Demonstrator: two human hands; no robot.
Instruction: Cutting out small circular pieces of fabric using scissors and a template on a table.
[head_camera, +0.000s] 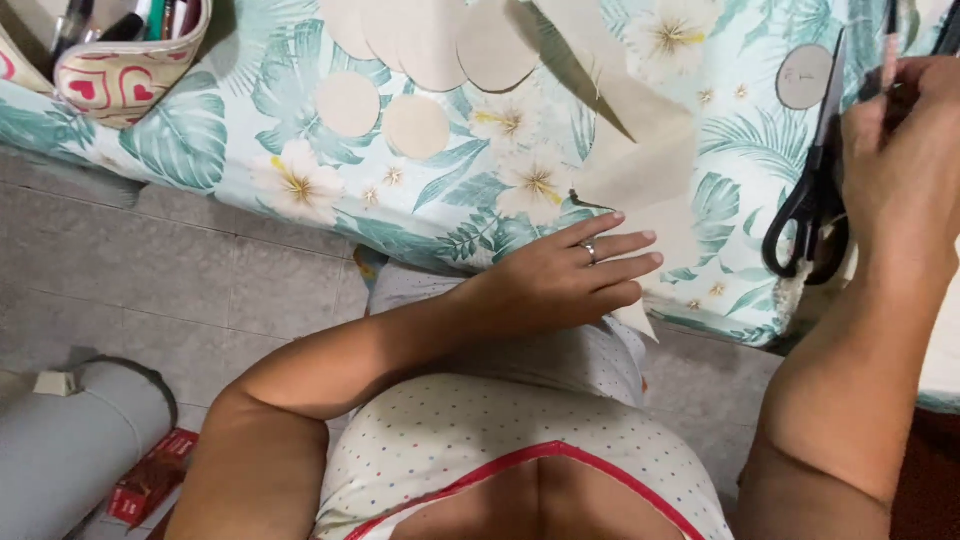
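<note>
Floral teal-and-white cloth covered the surface, on which a large beige paper sheet was spread. The sheet's lower edge was pressed flat by the left hand, fingers extended, nothing clasped. Black-handled scissors were gripped by the right hand just beside the sheet. Small beige paper circles lay farther left.

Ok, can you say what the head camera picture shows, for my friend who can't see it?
A person's left hand presses flat on a beige sheet on a flowery tablecloth, while the right hand is beside black scissors. Beige cut-out circles lie further along the table.
</note>
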